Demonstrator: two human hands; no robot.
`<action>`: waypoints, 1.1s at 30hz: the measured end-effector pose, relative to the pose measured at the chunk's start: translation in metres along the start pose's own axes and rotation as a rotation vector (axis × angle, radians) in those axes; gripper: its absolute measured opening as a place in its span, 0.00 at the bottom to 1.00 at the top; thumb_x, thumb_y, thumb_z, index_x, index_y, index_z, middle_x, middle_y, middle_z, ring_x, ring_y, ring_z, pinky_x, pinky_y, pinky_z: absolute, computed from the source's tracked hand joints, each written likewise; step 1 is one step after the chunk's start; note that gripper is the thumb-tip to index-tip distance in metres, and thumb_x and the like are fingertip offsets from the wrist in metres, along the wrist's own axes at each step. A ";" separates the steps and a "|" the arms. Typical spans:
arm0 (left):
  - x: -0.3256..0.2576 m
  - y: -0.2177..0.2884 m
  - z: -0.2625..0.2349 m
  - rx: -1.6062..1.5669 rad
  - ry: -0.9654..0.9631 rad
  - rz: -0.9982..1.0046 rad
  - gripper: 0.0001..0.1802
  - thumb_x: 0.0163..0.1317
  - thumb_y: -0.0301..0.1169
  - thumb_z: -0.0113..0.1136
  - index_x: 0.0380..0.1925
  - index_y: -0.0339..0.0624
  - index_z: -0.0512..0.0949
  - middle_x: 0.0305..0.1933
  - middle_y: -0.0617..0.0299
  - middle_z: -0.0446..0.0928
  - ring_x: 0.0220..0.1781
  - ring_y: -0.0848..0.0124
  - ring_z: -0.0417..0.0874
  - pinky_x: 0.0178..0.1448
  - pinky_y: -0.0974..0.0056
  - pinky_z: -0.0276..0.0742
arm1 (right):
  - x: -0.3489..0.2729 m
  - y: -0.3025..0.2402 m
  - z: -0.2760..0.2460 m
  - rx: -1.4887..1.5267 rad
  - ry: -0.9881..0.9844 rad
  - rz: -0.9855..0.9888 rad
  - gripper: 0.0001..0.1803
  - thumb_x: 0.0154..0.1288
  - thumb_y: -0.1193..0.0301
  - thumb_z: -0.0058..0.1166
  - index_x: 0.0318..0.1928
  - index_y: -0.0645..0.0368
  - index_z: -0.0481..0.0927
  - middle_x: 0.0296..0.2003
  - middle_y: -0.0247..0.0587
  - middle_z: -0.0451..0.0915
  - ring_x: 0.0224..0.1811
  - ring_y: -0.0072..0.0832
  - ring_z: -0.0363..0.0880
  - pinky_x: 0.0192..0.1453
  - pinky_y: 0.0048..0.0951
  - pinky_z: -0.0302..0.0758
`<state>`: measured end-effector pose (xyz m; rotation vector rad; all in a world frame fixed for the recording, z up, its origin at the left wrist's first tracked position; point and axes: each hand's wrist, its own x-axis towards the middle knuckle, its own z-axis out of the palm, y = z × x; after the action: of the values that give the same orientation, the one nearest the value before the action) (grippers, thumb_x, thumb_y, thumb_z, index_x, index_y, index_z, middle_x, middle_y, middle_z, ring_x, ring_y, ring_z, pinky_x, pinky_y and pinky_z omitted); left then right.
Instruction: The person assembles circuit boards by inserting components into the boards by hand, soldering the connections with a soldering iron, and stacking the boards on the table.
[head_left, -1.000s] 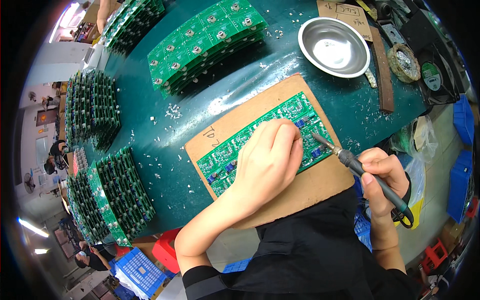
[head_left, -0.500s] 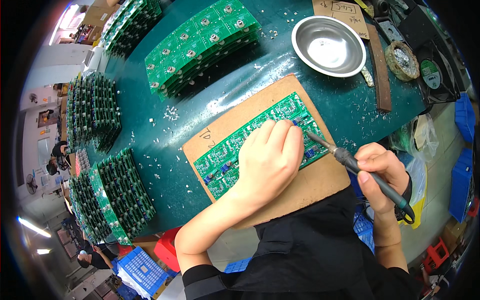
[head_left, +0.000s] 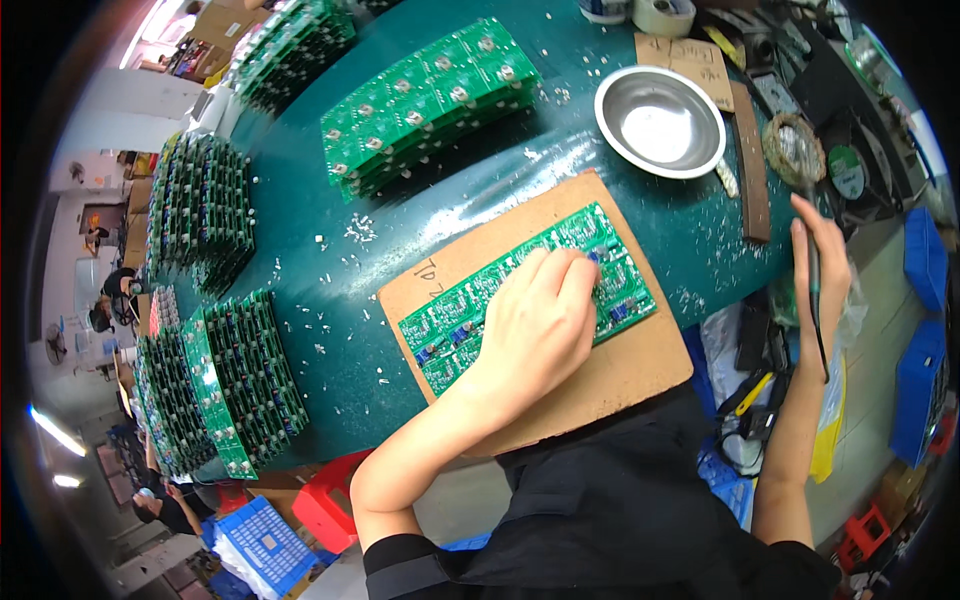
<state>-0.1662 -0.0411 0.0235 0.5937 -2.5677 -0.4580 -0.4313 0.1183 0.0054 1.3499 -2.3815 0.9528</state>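
Note:
A green circuit board (head_left: 625, 280) crowded with small parts and several blue components lies on a brown fibreboard sheet (head_left: 630, 375). My left hand (head_left: 540, 320) rests over the board's middle, its fingers curled and pinched near a blue component by the right end. Whatever sits between those fingertips is hidden. Off to the right, my right hand (head_left: 826, 265) grips a soldering iron (head_left: 814, 285) with a dark handle and trailing cord. The iron points away from me, its front end at a round, crusted container (head_left: 793, 145) with silvery stuff inside.
Stacked green circuit boards (head_left: 430, 95) stand at the back, with more stacks (head_left: 245, 380) along the left. A steel bowl (head_left: 660, 120), a brown bar (head_left: 750, 165) and a black fan (head_left: 850, 170) are at the right. Clippings litter the green tabletop (head_left: 340, 340).
My right hand has carried the soldering iron away from the circuit board, rightward and farther off, to the round container. My left hand stays on the board. The whole view has shifted slightly.

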 end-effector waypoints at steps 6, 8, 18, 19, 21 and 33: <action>-0.045 -0.013 -0.058 0.043 0.253 -0.290 0.11 0.55 0.15 0.59 0.38 0.38 0.80 0.38 0.55 0.81 0.37 0.60 0.82 0.38 0.63 0.78 | -0.044 -0.057 0.007 0.507 -0.167 -0.010 0.10 0.64 0.75 0.61 0.43 0.63 0.76 0.32 0.39 0.79 0.32 0.30 0.77 0.33 0.29 0.74; -0.076 -0.026 -0.072 0.200 0.313 -0.600 0.09 0.65 0.24 0.56 0.45 0.38 0.79 0.38 0.55 0.76 0.35 0.64 0.77 0.37 0.63 0.74 | -0.042 -0.084 0.015 0.390 -0.257 -0.247 0.16 0.54 0.76 0.68 0.40 0.62 0.75 0.30 0.39 0.78 0.28 0.33 0.74 0.32 0.32 0.72; -0.126 -0.055 -0.057 -0.524 0.768 -0.593 0.09 0.61 0.19 0.62 0.41 0.38 0.77 0.38 0.70 0.76 0.29 0.84 0.63 0.33 0.77 0.61 | -0.029 -0.148 0.001 1.254 -0.169 0.256 0.18 0.62 0.82 0.59 0.52 0.65 0.73 0.45 0.46 0.80 0.45 0.27 0.80 0.54 0.26 0.75; -0.124 -0.059 -0.058 -0.457 0.709 -0.565 0.10 0.59 0.18 0.61 0.40 0.39 0.78 0.37 0.69 0.76 0.28 0.83 0.64 0.32 0.76 0.62 | -0.027 -0.146 -0.003 1.145 -0.214 0.130 0.15 0.64 0.81 0.57 0.51 0.65 0.73 0.49 0.53 0.80 0.52 0.34 0.81 0.58 0.30 0.75; -0.111 -0.064 -0.056 -0.331 0.623 -0.541 0.11 0.56 0.17 0.60 0.39 0.39 0.80 0.33 0.67 0.77 0.26 0.81 0.64 0.31 0.74 0.63 | -0.023 -0.149 0.004 1.036 -0.131 -0.154 0.12 0.64 0.81 0.58 0.48 0.63 0.75 0.47 0.57 0.82 0.51 0.40 0.82 0.56 0.34 0.76; -0.112 -0.088 -0.041 -0.387 0.552 -0.704 0.08 0.58 0.20 0.61 0.38 0.37 0.81 0.23 0.76 0.67 0.24 0.87 0.55 0.27 0.76 0.53 | -0.020 -0.188 0.001 0.814 -0.116 -0.340 0.16 0.55 0.81 0.66 0.44 0.61 0.79 0.44 0.52 0.84 0.45 0.40 0.84 0.52 0.33 0.78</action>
<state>-0.0272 -0.0712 -0.0189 1.2637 -1.6424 -0.8499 -0.2636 0.0635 0.0739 2.0235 -1.7653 1.8671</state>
